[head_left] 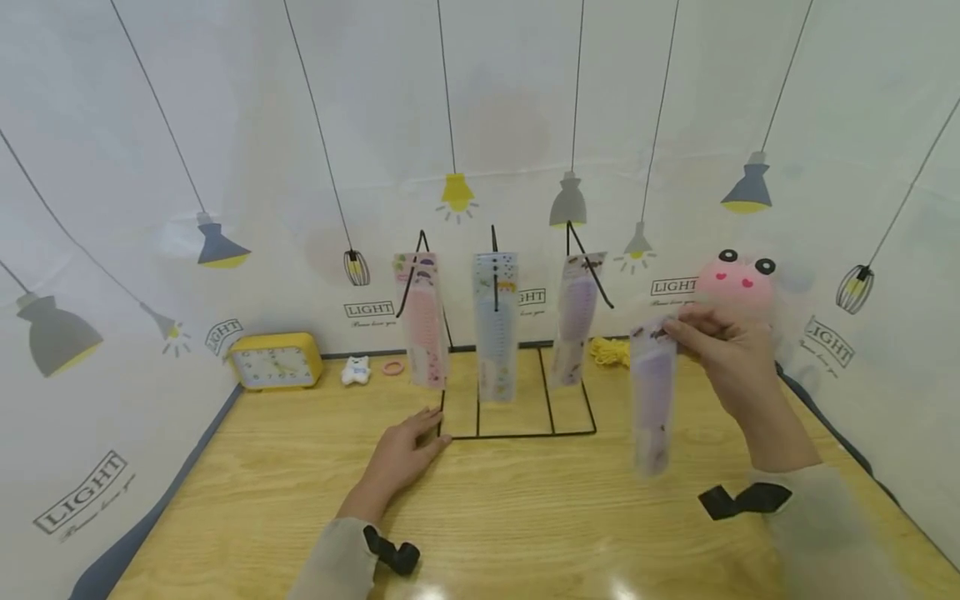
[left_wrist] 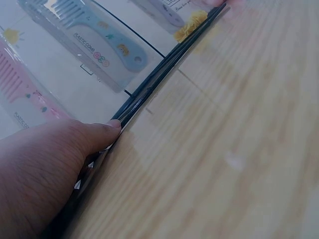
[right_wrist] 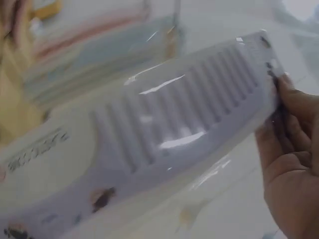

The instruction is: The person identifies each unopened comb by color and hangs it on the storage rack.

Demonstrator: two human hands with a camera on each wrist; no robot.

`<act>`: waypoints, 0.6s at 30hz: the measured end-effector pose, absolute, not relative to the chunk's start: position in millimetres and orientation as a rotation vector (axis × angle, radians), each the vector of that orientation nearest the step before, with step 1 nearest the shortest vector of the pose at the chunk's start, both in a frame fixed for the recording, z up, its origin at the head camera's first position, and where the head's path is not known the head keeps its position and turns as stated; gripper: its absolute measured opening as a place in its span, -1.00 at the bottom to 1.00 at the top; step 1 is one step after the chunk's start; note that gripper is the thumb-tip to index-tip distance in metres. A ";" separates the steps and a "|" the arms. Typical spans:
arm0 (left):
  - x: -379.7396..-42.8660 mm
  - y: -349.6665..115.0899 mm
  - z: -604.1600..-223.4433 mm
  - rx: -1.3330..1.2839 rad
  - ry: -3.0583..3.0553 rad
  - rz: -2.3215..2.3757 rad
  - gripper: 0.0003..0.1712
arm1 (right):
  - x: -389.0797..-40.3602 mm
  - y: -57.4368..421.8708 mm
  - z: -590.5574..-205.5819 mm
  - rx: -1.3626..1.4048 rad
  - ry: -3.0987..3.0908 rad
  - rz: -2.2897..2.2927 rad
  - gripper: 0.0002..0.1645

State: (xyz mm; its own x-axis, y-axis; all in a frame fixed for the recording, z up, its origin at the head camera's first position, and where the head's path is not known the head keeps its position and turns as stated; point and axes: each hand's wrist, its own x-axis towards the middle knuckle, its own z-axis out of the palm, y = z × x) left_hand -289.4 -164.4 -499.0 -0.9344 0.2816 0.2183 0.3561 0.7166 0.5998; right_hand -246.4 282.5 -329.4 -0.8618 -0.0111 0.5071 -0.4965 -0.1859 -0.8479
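Note:
My right hand (head_left: 731,358) pinches the top corner of a clear-packaged purple comb (head_left: 654,392), which hangs down beside the rack. In the right wrist view the comb (right_wrist: 169,114) fills the middle, blurred, with its teeth showing through the plastic. A black wire display rack (head_left: 517,435) stands on the table, its hooks bearing a packaged pink comb (head_left: 425,325), blue comb (head_left: 495,333) and another purple comb (head_left: 577,312). At the rack's front left corner my left hand (head_left: 401,454) rests against the base. Its thumb (left_wrist: 102,134) presses the base wire; the other fingers are hidden in that view.
Along the back of the wooden table (head_left: 300,483) stand a yellow clock (head_left: 275,361), a small white figure (head_left: 356,370) and a pink ring (head_left: 393,367). Yellow cord (head_left: 610,352) lies right of the rack. A pink plush toy (head_left: 735,287) sits behind my right hand.

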 end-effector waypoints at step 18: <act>-291.6 -165.4 -501.5 -0.498 -2.826 -0.990 -0.36 | -249.4 236.1 -287.0 0.593 -1.959 1.729 -0.87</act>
State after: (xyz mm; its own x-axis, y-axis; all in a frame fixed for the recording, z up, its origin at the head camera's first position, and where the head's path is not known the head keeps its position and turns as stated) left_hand -291.6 -165.4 -501.5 -0.9406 0.2704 0.2053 0.3394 0.7341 0.5882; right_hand -249.4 236.1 -287.0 -0.8024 -0.0190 0.5964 -0.5942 0.1178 -0.7957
